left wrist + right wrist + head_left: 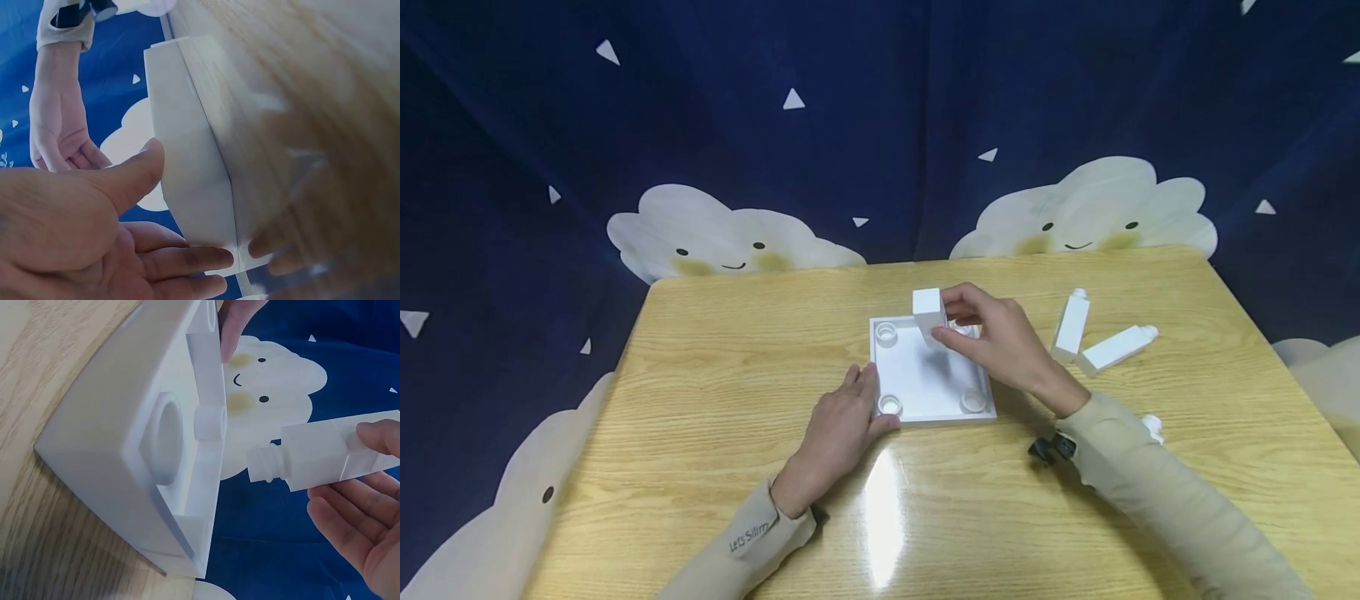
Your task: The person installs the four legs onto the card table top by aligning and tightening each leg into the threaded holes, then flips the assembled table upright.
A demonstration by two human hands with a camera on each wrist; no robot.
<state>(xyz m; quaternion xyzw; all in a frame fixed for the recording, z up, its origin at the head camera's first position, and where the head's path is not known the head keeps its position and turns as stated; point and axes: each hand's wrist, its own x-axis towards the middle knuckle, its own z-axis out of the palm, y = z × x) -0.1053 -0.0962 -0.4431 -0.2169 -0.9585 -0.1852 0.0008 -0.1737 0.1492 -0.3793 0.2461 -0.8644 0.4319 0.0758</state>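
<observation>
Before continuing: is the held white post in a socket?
Out: the right wrist view shows the post and its ridged end apart from the tray.

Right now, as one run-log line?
left fingers: touch white tray | right fingers: hold white post, neck down, above tray | loose posts: on table, right

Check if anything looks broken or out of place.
Nothing stands out: the white tray lies flat, the right hand holds a white post above it, and two loose posts rest on the table, no damage visible.
</observation>
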